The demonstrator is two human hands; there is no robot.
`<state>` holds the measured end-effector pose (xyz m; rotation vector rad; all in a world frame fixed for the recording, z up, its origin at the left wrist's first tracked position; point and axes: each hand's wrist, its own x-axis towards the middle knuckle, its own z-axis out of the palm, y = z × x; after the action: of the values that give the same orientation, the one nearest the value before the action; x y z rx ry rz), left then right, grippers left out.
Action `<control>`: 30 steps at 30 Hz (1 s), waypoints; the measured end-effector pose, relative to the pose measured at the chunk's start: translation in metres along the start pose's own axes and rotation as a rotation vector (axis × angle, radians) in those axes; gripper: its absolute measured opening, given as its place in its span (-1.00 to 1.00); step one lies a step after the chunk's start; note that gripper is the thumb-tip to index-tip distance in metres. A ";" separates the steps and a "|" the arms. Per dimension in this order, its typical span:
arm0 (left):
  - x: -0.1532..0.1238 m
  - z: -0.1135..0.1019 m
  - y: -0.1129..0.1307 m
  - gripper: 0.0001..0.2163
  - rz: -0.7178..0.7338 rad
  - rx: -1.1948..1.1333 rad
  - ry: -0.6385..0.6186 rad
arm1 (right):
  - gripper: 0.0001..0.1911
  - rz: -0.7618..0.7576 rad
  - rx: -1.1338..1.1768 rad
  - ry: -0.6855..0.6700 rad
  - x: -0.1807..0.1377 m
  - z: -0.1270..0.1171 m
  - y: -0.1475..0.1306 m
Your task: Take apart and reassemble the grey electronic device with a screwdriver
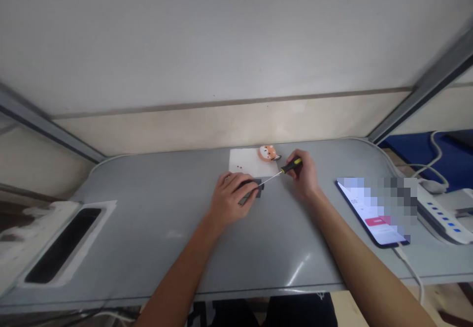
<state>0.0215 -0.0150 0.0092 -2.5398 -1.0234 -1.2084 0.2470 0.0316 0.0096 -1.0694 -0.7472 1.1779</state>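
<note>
My left hand (232,196) is closed on a small dark grey, box-like object (257,189) and holds it against the grey table top. My fingers cover much of the object, so its exact kind does not show. In my right hand (305,174) is a screwdriver (291,165) with a black and yellow handle. Its thin metal shaft slants down to the left, and the tip meets or nearly meets the object near my left fingertips. Just beyond my hands lies a white sheet of paper (246,158) with a couple of tiny dark bits (239,167), too small to name.
An orange and white animal-face trinket (267,153) sits on the paper's right part. To the right lie a lit phone (369,213) on a white cable (410,265) and a white power strip (439,213). A long dark slot (64,243) with a white surround is at left.
</note>
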 end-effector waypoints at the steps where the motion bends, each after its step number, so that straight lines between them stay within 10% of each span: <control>1: 0.000 0.000 0.000 -0.90 -0.001 0.000 -0.007 | -0.66 -0.003 -0.004 0.001 0.000 0.000 0.000; 14: 0.001 -0.014 -0.005 -0.83 -0.022 -0.107 -0.071 | -0.53 -0.038 -0.244 -0.101 -0.004 0.011 0.019; 18: -0.001 -0.032 -0.021 -0.80 -0.232 -0.207 -0.068 | -0.50 -0.040 -0.337 -0.181 -0.008 0.016 0.024; 23: -0.003 -0.052 -0.045 -0.78 -0.588 -0.510 -0.352 | -0.48 -0.032 -0.396 -0.211 -0.010 0.018 0.021; 30: -0.006 -0.054 -0.052 -0.72 -0.696 -0.686 -0.510 | -0.49 -0.028 -0.395 -0.218 -0.009 0.016 0.023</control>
<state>-0.0487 -0.0002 0.0325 -3.2524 -2.0359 -1.2202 0.2221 0.0281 -0.0054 -1.2596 -1.1972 1.1609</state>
